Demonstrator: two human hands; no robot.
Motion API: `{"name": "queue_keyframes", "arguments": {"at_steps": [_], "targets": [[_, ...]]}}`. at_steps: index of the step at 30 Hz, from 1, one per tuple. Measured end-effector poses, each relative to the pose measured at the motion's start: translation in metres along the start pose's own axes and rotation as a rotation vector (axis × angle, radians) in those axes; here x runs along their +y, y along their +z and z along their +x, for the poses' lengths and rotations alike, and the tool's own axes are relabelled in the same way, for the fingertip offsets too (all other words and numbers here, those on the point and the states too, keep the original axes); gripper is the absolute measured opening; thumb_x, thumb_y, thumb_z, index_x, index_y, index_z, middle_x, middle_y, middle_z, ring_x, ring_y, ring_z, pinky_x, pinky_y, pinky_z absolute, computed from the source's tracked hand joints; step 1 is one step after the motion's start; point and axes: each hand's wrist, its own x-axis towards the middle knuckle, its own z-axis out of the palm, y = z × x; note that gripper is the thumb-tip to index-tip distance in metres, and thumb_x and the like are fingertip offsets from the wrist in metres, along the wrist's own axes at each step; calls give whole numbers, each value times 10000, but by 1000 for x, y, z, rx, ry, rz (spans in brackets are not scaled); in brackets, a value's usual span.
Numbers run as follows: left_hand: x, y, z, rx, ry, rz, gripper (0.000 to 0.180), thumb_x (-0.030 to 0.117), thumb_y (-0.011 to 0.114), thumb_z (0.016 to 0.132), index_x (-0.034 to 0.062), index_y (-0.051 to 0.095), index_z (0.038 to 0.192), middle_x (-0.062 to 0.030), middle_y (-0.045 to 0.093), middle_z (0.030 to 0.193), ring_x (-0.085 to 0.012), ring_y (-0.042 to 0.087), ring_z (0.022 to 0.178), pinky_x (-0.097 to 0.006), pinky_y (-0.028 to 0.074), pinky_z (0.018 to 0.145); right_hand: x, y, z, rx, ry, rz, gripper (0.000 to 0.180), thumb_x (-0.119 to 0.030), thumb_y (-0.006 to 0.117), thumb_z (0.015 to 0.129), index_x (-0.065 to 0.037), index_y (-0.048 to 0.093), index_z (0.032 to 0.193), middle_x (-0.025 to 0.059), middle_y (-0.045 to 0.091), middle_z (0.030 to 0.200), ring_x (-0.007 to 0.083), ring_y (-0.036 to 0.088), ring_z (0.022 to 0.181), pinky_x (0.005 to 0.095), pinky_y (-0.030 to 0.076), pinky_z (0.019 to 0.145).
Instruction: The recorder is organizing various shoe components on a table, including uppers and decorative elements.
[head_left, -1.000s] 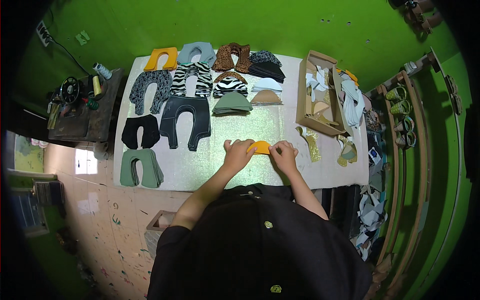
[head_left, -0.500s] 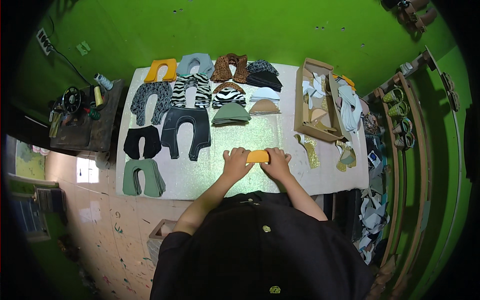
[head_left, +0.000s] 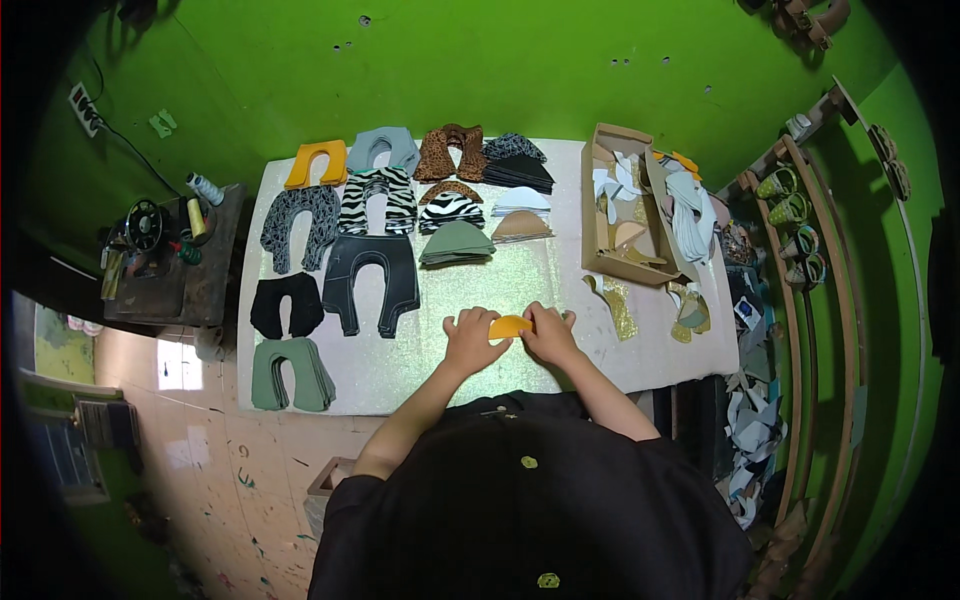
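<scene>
Near the front edge of the table [head_left: 440, 385], an orange half-round piece [head_left: 509, 326] of sheet material is held between my two hands. My left hand [head_left: 470, 342] grips its left end, thumb along the lower edge. At the other end, my right hand [head_left: 549, 336] pinches it with thumb and fingers. Beyond my hands lie stacked half-round pieces: a green stack [head_left: 456, 244], a tan one [head_left: 523, 225] and a zebra-striped one [head_left: 452, 211]. Left of these, a black horseshoe-shaped stack [head_left: 372, 285] lies flat. Whether the orange piece is one layer or several, I cannot tell.
An open cardboard box [head_left: 628, 205] of offcuts stands at the right, gold scraps [head_left: 622, 310] before it. More horseshoe-shaped stacks, such as the green one [head_left: 292, 375], line the left side. A sewing machine [head_left: 145, 226] stands beyond the left edge; a rack [head_left: 800, 230] holds sandals at the right.
My hands have come slightly closer together on the orange piece, which now looks tilted and partly covered by my right fingers. The whole view has shifted a little.
</scene>
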Motion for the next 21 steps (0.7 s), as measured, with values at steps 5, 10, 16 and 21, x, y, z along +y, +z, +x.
{"name": "queue_keyframes", "arguments": {"at_steps": [5,10,16,21], "targets": [[-12,3,-1,26,27,-70,246,285,618,807,148,617,1011,-23,569,987,-208,481,1023,-473,239,872,0,13,-15,228,-218,54,206,-123,575,833,-93,493,1019,63,584,905,244,551,919,517,239,913],[-6,1,-2,95,249,21,214,218,530,879,163,590,1077,-15,569,968,-192,497,999,-484,236,884,2,22,-20,305,-275,-61,226,-105,544,841,-96,491,1060,70,567,969,242,521,983,511,252,905],[-15,34,-9,202,194,134,289,187,462,909,170,529,1190,-20,557,937,-194,496,975,-479,246,863,0,29,-16,254,-238,-86,287,-77,497,844,-94,461,1127,87,549,1024,257,497,1027,477,252,907],[-7,25,-10,85,116,73,316,185,458,905,161,520,1214,-22,557,909,-193,499,937,-471,248,850,2,24,-19,186,-177,57,364,-91,476,846,-77,415,1205,122,563,1062,280,508,1025,475,253,889]]}}
